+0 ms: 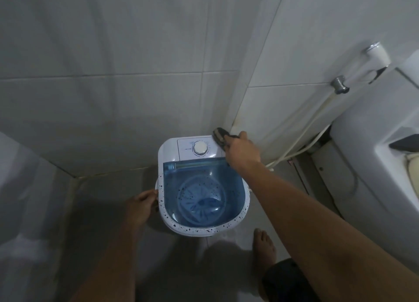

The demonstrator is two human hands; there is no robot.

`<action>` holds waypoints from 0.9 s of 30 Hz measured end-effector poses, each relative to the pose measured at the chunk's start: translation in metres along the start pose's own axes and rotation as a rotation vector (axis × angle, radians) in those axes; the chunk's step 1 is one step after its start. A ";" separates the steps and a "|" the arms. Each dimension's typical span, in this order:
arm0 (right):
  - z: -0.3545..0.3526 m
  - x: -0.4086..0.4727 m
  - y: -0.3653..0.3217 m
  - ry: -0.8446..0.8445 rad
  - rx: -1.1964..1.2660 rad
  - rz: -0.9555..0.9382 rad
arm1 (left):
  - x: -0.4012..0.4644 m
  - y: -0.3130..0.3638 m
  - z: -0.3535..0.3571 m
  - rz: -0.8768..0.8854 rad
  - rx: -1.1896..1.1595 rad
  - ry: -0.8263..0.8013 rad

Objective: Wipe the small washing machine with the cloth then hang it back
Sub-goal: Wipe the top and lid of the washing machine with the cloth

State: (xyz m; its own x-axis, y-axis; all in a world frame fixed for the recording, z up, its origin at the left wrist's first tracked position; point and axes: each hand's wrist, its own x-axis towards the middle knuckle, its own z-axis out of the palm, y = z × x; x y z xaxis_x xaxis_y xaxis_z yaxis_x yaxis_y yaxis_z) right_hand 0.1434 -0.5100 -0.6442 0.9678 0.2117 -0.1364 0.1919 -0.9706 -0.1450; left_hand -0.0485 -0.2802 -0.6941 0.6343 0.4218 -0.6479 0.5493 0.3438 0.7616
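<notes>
The small washing machine point(169, 150) is white with a see-through blue lid and a round white dial point(200, 148) on its back panel. It stands on the floor in the corner of the tiled walls. My right hand point(241, 148) grips a dark crumpled cloth point(220, 136) and presses it on the machine's back right corner, beside the dial. My left hand point(141, 205) holds the machine's left side handle, fingers curled around the rim.
A white toilet point(374, 165) stands close on the right. A spray hose point(310, 129) runs down the wall from a chrome valve point(339, 84) to the floor behind the machine. My bare right foot point(264, 242) rests on the grey floor in front of the machine.
</notes>
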 end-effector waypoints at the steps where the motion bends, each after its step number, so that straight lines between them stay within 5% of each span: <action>1: -0.001 0.002 0.000 -0.006 0.037 0.044 | 0.000 0.000 0.000 -0.002 0.002 0.000; 9: 0.009 -0.041 0.001 -0.019 -0.060 -0.237 | -0.002 -0.002 -0.002 -0.001 -0.002 -0.009; 18: 0.001 0.039 0.033 -0.161 0.197 0.056 | -0.002 -0.001 0.003 -0.008 0.011 0.022; 27: 0.042 -0.078 0.060 0.118 0.419 0.061 | -0.001 -0.005 0.001 -0.009 -0.017 0.025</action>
State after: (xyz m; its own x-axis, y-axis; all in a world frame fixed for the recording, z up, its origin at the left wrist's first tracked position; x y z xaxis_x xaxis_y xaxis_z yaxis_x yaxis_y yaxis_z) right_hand 0.0726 -0.5798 -0.6834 0.9919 0.1178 -0.0479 0.0750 -0.8457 -0.5284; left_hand -0.0511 -0.2829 -0.6973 0.6158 0.4391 -0.6542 0.5453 0.3618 0.7561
